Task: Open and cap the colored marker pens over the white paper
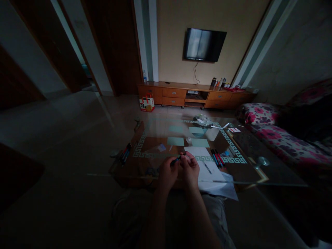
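Pen held between two hands above the near side of a glass table, probably to steady both ends: left hand gripping its dark, blue-tinged end, right hand pinching the paler tip. White paper lies beside them, a loose pen on it.

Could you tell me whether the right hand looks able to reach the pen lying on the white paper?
Probably yes: the pen lies on the white paper beside the right hand, nothing visible between them, though that hand is busy with another slim item.
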Motion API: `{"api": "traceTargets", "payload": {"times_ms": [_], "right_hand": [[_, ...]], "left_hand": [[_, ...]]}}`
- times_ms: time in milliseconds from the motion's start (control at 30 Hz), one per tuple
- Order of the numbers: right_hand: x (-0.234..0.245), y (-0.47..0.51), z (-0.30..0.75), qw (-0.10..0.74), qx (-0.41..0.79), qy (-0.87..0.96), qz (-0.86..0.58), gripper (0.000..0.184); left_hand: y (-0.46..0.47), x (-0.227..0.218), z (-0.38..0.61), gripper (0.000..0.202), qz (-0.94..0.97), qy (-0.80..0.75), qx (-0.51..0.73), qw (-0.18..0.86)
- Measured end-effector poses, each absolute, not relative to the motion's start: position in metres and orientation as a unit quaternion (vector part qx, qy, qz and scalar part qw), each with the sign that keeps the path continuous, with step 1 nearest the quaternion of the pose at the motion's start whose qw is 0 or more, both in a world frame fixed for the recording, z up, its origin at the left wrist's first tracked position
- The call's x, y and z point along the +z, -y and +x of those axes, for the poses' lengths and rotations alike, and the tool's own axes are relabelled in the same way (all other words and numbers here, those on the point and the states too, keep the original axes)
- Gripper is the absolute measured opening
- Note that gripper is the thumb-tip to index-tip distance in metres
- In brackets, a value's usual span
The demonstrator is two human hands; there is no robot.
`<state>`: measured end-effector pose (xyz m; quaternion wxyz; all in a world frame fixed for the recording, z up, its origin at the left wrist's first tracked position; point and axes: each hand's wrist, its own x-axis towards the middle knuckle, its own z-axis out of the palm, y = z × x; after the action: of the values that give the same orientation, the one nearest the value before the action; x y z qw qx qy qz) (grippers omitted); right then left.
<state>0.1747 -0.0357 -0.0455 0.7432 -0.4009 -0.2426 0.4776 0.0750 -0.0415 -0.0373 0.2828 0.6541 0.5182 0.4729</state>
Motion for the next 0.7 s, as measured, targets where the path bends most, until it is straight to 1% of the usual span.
{"api": "traceTargets", "payload": {"times_ms": [100,200,467,700], "right_hand": [[-0.047,0.035,0.174,0.732,0.482,0.246,-0.414,0.047],[-0.048,0.034,0.174,0.723,0.490,0.239,-0.424,0.050],[-0.052,0.028,0.180,0.734,0.478,0.235,-0.422,0.047],[-0.056,0.026,0.181,0.734,0.476,0.218,-0.433,0.048]], "left_hand": [[0.040,-0.040,0.074,0.018,0.662,-0.518,0.464,0.280],[0.038,-0.043,0.074,0.018,0.662,-0.514,0.466,0.285],[0.033,-0.046,0.081,0.018,0.657,-0.508,0.475,0.289],[0.031,-0.045,0.085,0.016,0.662,-0.512,0.471,0.279]]}}
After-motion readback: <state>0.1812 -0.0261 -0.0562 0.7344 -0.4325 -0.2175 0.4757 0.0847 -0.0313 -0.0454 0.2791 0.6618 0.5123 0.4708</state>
